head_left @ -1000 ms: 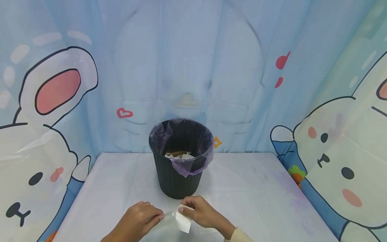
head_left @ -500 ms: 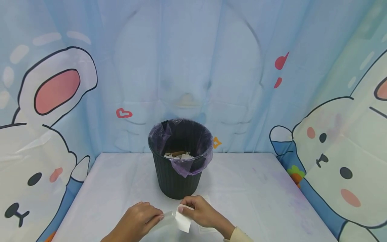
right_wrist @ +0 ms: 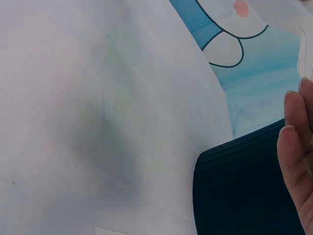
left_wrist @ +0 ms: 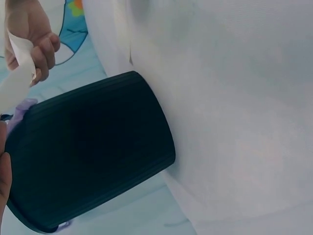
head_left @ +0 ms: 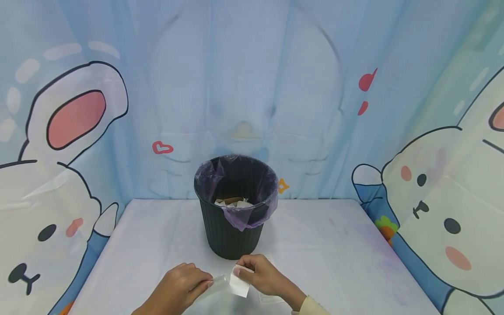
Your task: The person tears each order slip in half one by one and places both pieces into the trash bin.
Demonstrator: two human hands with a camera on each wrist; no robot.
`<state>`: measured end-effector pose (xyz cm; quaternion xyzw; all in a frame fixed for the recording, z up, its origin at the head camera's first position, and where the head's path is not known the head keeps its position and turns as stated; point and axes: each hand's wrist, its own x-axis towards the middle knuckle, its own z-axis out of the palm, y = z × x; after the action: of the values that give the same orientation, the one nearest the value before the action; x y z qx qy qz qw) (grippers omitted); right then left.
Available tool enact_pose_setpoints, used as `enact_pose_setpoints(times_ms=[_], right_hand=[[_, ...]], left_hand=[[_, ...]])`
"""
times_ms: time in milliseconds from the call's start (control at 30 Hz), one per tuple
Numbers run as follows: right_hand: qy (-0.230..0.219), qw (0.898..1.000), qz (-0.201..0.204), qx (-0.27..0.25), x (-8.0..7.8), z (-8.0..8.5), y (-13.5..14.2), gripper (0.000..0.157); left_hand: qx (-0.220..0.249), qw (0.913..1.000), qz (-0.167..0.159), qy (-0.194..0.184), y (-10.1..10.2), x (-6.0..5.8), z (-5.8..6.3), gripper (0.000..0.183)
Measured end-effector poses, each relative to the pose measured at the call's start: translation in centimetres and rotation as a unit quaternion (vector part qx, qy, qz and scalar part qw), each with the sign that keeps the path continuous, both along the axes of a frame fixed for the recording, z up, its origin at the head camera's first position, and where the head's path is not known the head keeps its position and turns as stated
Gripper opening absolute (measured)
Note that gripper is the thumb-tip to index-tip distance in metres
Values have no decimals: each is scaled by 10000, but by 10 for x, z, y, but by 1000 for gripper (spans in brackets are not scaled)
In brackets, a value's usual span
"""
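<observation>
In the head view my left hand [head_left: 179,286] pinches a strip of clear plastic film [head_left: 218,283] between thumb and fingers. Just right of it, my right hand [head_left: 264,275] grips a small white piece of paper [head_left: 239,286], thumb on its near face. The film's right end comes close to the paper; whether they are joined I cannot tell. In the left wrist view the paper [left_wrist: 17,85] runs as a curved strip from the right hand [left_wrist: 36,41] toward the left fingers [left_wrist: 4,176]. Right fingers [right_wrist: 293,147] and the paper's edge [right_wrist: 305,54] show in the right wrist view.
A black waste bin [head_left: 232,236] with a purple liner [head_left: 246,216] stands behind my hands, with paper scraps [head_left: 234,202] inside. A flat white sheet [head_left: 271,299] lies on the white-covered table [head_left: 327,245] beneath my right wrist. A rabbit-print curtain [head_left: 244,87] hangs behind.
The lower end of the white paper in my right hand has risen slightly. Both hands stay in nearly the same place.
</observation>
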<state>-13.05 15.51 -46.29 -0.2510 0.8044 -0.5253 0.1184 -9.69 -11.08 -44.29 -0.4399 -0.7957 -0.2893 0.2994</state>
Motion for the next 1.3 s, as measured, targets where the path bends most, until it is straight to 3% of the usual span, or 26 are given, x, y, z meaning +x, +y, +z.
enact_pose_setpoints(times_ms=[833, 1033, 1300], right_hand=[[76, 9999, -66, -21, -1, 4, 1, 17], [77, 9999, -93, -22, -1, 2, 1, 17], [120, 9997, -219, 81, -2, -3, 2, 16]], left_hand=[[-25, 10000, 54, -56, -1, 1, 3, 8], [-7, 10000, 23, 19, -1, 1, 4, 13], [59, 9999, -38, 142, 1, 0, 3, 6]])
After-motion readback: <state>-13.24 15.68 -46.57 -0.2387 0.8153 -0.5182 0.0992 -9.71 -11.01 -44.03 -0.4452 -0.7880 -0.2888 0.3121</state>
